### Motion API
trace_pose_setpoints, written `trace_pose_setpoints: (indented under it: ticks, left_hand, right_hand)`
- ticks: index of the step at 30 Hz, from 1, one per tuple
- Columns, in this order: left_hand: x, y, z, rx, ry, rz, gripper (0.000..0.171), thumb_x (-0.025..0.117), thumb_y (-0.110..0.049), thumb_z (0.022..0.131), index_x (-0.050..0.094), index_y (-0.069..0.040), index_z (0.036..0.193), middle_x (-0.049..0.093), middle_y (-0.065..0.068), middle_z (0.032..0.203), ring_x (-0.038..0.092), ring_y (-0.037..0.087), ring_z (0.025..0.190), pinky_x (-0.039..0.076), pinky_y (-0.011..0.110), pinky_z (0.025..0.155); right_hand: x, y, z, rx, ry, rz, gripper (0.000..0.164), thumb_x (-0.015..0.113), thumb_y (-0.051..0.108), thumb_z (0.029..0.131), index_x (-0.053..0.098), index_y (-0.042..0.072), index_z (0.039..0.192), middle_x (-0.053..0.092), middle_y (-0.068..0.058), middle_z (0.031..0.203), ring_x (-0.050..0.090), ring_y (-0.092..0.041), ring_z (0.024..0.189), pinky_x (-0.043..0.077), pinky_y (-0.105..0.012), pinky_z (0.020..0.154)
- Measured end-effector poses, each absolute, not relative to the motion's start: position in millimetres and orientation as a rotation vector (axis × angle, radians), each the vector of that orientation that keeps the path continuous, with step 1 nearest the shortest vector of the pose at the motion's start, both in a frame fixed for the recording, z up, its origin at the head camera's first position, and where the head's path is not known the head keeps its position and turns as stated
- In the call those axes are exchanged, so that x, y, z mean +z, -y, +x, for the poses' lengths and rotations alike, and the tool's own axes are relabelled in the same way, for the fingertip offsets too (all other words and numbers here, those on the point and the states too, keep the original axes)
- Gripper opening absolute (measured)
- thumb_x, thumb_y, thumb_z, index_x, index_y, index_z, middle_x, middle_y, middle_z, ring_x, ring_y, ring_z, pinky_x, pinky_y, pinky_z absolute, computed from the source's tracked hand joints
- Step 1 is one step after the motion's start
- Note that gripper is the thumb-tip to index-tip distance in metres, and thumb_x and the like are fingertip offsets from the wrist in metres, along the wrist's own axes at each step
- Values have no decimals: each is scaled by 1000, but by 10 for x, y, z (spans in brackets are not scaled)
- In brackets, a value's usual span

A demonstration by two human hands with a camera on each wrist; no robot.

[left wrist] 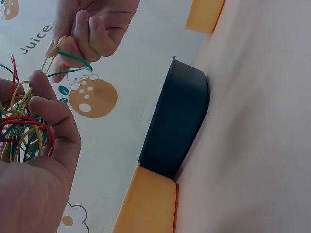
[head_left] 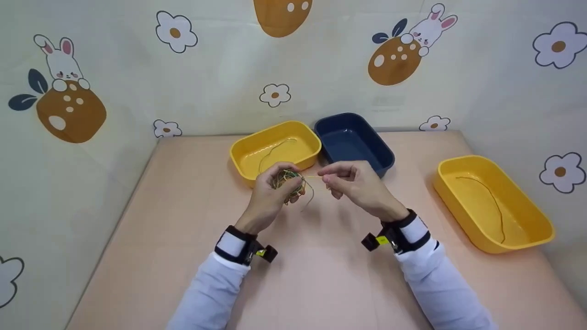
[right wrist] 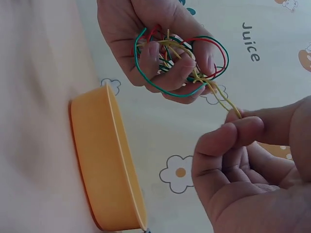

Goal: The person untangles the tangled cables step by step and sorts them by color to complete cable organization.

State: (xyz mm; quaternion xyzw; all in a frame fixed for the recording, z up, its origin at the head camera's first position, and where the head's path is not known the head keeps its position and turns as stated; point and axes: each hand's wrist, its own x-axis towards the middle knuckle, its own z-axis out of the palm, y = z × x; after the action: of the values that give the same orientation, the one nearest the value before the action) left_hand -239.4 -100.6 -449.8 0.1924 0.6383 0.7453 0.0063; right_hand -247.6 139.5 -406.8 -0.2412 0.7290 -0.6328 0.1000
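My left hand (head_left: 268,199) holds a tangle of thin coloured wires (right wrist: 167,53), red, green and yellow, in its curled fingers. Between thumb and fingertips, my right hand (head_left: 362,190) pinches a yellow wire (right wrist: 221,101), which stretches doubled from the tangle across the short gap between the hands. A green wire (right wrist: 165,91) loops out of the bundle in the right wrist view. Both hands are raised over the table, in front of the left yellow bin (head_left: 240,153) and the dark blue bin (head_left: 385,160).
One thin wire (head_left: 270,150) lies in the left yellow bin. A second yellow bin (head_left: 518,220) stands at the right with another thin wire (head_left: 497,206) inside. The blue bin touches the left yellow one. A patterned wall sheet (head_left: 220,73) rises behind the table (head_left: 321,284).
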Motion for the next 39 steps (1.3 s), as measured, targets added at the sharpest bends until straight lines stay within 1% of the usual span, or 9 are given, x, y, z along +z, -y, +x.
trace_pose_setpoints:
  ticks: [4, 7, 11, 14, 17, 20, 24, 33, 39]
  left_hand:
    - [-4490, 1017, -2396, 2321, -2003, 615, 32, 70, -27, 94, 59, -9, 117, 67, 16, 88, 58, 21, 68, 51, 27, 58]
    - [-4481, 1027, -2399, 2352, -1980, 590, 32, 70, -26, 93, 58, -8, 117, 66, 17, 88, 58, 22, 69, 50, 27, 58]
    - [-4471, 1040, -2403, 2394, -1945, 549, 31, 69, -23, 94, 57, -8, 118, 66, 19, 87, 58, 21, 69, 49, 26, 58]
    - [-4467, 1045, -2402, 2379, -1957, 548, 30, 68, -22, 95, 57, -8, 118, 66, 19, 87, 59, 21, 69, 50, 28, 58]
    - [-4464, 1051, -2403, 2365, -1983, 561, 30, 68, -23, 95, 57, -9, 118, 67, 19, 88, 60, 22, 69, 51, 30, 58]
    - [-4471, 1058, -2411, 2365, -2001, 572, 30, 69, -24, 94, 58, -9, 118, 67, 19, 88, 59, 22, 68, 50, 29, 57]
    - [-4480, 1064, -2421, 2375, -1999, 581, 31, 69, -24, 94, 58, -8, 117, 67, 19, 87, 58, 22, 68, 49, 27, 57]
    - [-4463, 1079, -2431, 2399, -1966, 541, 33, 70, -26, 93, 57, -9, 118, 66, 19, 89, 60, 22, 71, 50, 26, 58]
    - [-4458, 1082, -2429, 2423, -1924, 534, 32, 70, -25, 94, 57, -8, 118, 66, 20, 91, 60, 22, 71, 49, 26, 58]
  right_hand:
    - [-4052, -1439, -2480, -1772, -2177, -758, 20, 66, 21, 96, 71, 5, 107, 62, -16, 83, 55, -24, 67, 48, -25, 60]
    - [-4061, -1462, -2501, -1865, -2132, -779, 21, 64, 18, 97, 67, -1, 104, 61, -19, 85, 54, -26, 68, 48, -25, 60]
    - [-4077, -1481, -2527, -2108, -1871, -745, 25, 62, 12, 98, 59, -11, 107, 66, -20, 97, 57, -24, 76, 53, -25, 66]
    - [-4067, -1477, -2526, -2228, -1643, -709, 26, 60, 8, 98, 55, -14, 109, 68, -20, 102, 60, -23, 80, 55, -25, 70]
    - [-4048, -1472, -2515, -2223, -1596, -703, 25, 61, 9, 98, 55, -14, 107, 65, -19, 95, 57, -24, 76, 53, -26, 68]
    - [-4036, -1484, -2505, -2061, -1822, -748, 25, 64, 15, 97, 61, -9, 103, 59, -16, 83, 51, -26, 68, 48, -25, 62]
    - [-4020, -1506, -2505, -1873, -2064, -771, 27, 65, 24, 97, 69, -3, 103, 54, -15, 78, 46, -28, 66, 41, -25, 57]
    - [-3984, -1572, -2568, -2271, -1726, -604, 36, 60, 18, 100, 61, -16, 112, 65, -17, 93, 58, -23, 76, 54, -26, 67]
    - [-3972, -1607, -2592, -2447, -1665, -484, 37, 59, 17, 100, 59, -16, 116, 68, -16, 97, 64, -23, 81, 59, -28, 75]
